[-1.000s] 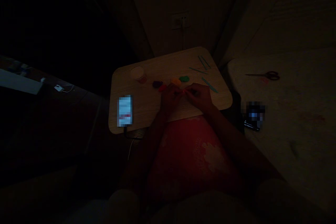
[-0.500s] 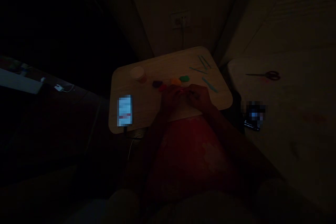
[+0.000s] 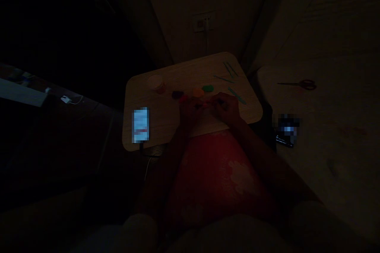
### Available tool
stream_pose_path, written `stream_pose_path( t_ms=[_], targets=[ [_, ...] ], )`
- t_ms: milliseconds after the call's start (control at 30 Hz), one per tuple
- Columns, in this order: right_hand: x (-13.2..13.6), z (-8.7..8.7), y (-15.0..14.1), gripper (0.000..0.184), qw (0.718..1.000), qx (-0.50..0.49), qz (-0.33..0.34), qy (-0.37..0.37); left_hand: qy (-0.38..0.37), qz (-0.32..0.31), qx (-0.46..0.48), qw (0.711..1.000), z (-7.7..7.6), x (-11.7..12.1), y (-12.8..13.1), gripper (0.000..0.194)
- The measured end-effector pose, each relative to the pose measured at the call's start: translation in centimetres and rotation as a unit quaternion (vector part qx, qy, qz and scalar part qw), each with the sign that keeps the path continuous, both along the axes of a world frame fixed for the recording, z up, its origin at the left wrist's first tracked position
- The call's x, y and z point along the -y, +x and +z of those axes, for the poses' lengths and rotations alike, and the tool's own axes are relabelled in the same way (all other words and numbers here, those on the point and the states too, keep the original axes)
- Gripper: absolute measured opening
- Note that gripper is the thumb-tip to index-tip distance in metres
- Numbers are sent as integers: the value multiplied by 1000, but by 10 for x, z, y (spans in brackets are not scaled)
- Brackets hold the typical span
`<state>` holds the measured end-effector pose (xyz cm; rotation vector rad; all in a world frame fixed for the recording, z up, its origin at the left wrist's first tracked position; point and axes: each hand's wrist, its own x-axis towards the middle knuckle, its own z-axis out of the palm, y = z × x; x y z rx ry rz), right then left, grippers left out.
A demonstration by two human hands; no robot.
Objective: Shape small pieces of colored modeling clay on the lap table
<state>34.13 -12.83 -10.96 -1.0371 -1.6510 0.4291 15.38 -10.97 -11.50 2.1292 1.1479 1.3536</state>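
The scene is very dark. My left hand (image 3: 189,111) and my right hand (image 3: 227,108) meet over the near side of the small table. Both are closed, fingertips pinching a small piece of red modelling clay (image 3: 206,104) between them; its exact shape is too dim to tell. Just beyond my hands lie soft-looking lumps: a dark purple lump (image 3: 177,95), a red lump (image 3: 183,98) partly behind my left hand, an orange lump (image 3: 198,92) and a green lump (image 3: 208,88).
The wooden table (image 3: 166,128) also holds a tub (image 3: 156,83), a lit phone (image 3: 140,125), several thin teal sticks (image 3: 225,79) and a wider teal tool (image 3: 236,95). Scissors (image 3: 305,84) lie on the surface to the right. A socket (image 3: 203,22) is on the wall.
My fingers have shifted slightly around the red clay, and my right hand has risen a little. The lumps and tools stay where they were.
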Motion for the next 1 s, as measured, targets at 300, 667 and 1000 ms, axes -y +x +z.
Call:
stream_pose_path(
  t_ms=[300, 667, 1000],
  targets=[
    [3, 1, 0, 16, 999, 38, 16, -8, 0, -15, -30, 999, 7, 3, 0, 40],
    [2, -1, 0, 14, 998, 55, 20, -6, -6, -4, -13, 1000, 5, -1, 0, 45],
    [3, -1, 0, 15, 998, 62, 22, 4, -47, 12, 3, 999, -4, 2, 0, 36]
  ],
)
